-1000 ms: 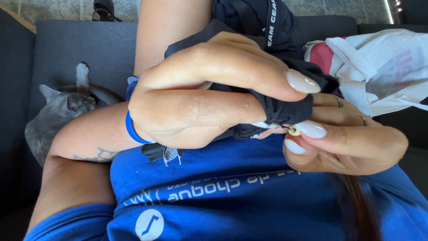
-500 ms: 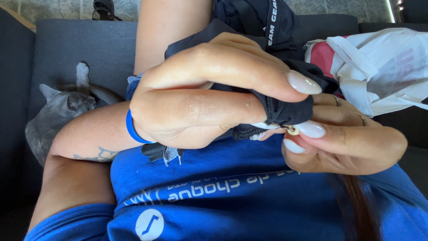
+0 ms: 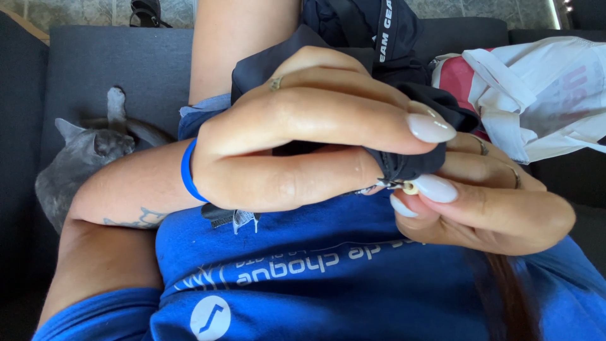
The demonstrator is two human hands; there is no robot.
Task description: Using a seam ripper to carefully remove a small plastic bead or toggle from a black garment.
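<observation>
My left hand [image 3: 297, 148], with a blue band on the wrist, is closed around a fold of a black garment [image 3: 353, 38] held close to my chest. The cloth's bunched end pokes out between its thumb and forefinger. My right hand [image 3: 486, 202] sits just under and to the right, its fingertips pinching a small pale round piece [image 3: 410, 187] at the end of that fold. Both hands have long pale nails and touch each other. The rest of the garment drapes up over my lap.
I sit on a dark grey sofa [image 3: 95, 63] in a blue printed shirt [image 3: 303, 271]. A grey cat [image 3: 79, 164] lies on the seat to my left. A white plastic bag [image 3: 536, 95] with something pink inside rests at the right.
</observation>
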